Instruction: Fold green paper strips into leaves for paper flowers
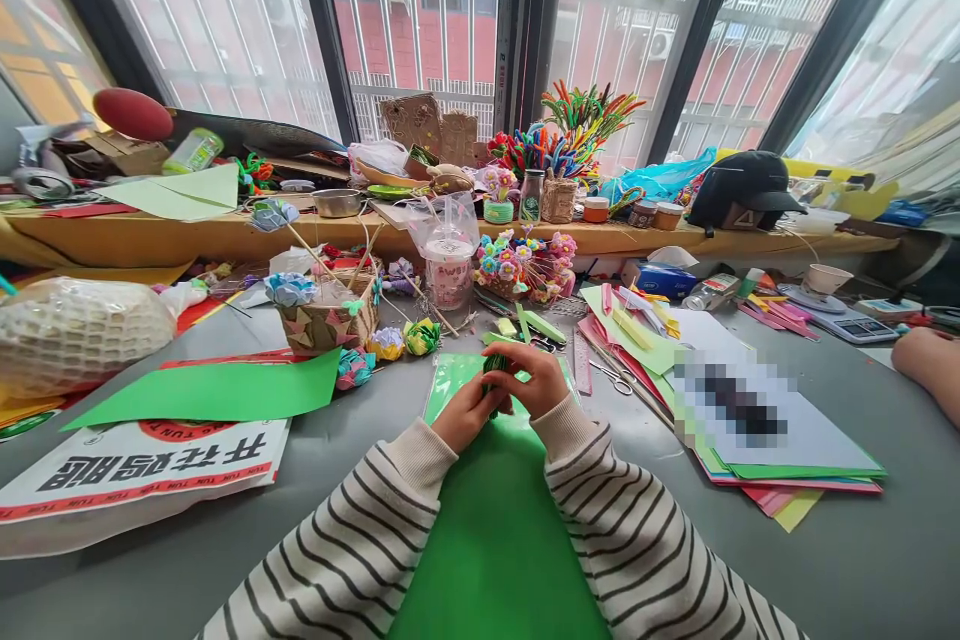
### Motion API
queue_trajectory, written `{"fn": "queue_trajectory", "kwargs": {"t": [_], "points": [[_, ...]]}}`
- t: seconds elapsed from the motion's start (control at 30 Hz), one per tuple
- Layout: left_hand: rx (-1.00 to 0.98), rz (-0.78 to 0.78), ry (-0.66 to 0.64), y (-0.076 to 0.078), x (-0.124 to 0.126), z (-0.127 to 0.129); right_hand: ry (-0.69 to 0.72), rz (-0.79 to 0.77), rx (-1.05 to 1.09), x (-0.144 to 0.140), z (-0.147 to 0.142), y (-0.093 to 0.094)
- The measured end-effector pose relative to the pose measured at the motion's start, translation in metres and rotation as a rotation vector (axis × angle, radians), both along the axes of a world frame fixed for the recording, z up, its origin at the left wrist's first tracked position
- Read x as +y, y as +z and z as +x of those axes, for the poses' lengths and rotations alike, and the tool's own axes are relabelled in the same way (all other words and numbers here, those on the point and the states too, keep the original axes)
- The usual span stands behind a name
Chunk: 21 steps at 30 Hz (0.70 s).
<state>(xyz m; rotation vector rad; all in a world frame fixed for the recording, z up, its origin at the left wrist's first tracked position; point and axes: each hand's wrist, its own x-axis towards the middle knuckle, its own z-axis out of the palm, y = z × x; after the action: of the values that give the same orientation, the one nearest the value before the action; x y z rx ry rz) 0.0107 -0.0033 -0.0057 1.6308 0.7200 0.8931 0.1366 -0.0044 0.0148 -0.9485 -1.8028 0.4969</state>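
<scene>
Both forearms, in striped sleeves, are brought in from 7 and 5 o'clock and meet at the middle of the table. The left hand [466, 412] is curled with the fingers bent inward, and the right hand [531, 378] is arched over it from 1 o'clock, knuckles up. A small dark green paper piece [495, 366] is pinched between the fingertips of both hands; both hands are closed on it, and most of it is hidden by the fingers. The piece is held just above the green sheet [495, 530], which is spread under the wrists and runs toward 6 o'clock.

Bare grey table [360, 480] is left at 8 o'clock and at 4 o'clock of the hands. At 9 o'clock a second green sheet [217, 390] is laid over a printed bag [150, 475]. At 3 o'clock a paper stack [757, 430] is set close by, with scissors [616, 378] just before it. At 12 o'clock the way is crowded by a basket [330, 315], paper flowers [525, 260] and a cup [448, 270]. Another person's hand [930, 365] is rested at the table's far right edge.
</scene>
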Motion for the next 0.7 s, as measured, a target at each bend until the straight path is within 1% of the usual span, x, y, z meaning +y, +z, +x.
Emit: {"fn": "queue_trajectory", "kwargs": {"t": [0.1,0.3,0.4,0.43,0.5,0.57,0.6,0.63,0.7], "points": [[0.026,0.010,0.005,0.000,0.001,0.002,-0.029,-0.007,-0.003,0.000,0.000,0.000],[0.073,0.077,0.085,-0.005,0.001,0.005,-0.111,-0.023,0.002,-0.003,-0.007,-0.001],[0.101,0.044,0.105,-0.004,0.002,0.005,-0.113,-0.061,0.039,-0.001,-0.008,-0.002],[0.098,0.004,0.087,-0.003,0.003,0.004,-0.104,-0.084,0.064,0.000,-0.008,-0.003],[0.071,-0.113,-0.013,0.001,0.005,-0.001,-0.083,-0.148,0.124,0.002,-0.007,-0.005],[0.029,-0.270,-0.184,0.005,0.008,-0.009,-0.049,-0.244,0.193,0.004,-0.007,-0.008],[-0.004,-0.377,-0.257,0.007,0.009,-0.013,-0.021,-0.297,0.232,0.005,-0.007,-0.010],[-0.028,-0.472,-0.312,0.008,0.010,-0.017,0.012,-0.349,0.270,0.006,-0.007,-0.011],[-0.068,-0.603,-0.374,0.007,0.012,-0.022,0.068,-0.430,0.333,0.008,-0.008,-0.014]]}}
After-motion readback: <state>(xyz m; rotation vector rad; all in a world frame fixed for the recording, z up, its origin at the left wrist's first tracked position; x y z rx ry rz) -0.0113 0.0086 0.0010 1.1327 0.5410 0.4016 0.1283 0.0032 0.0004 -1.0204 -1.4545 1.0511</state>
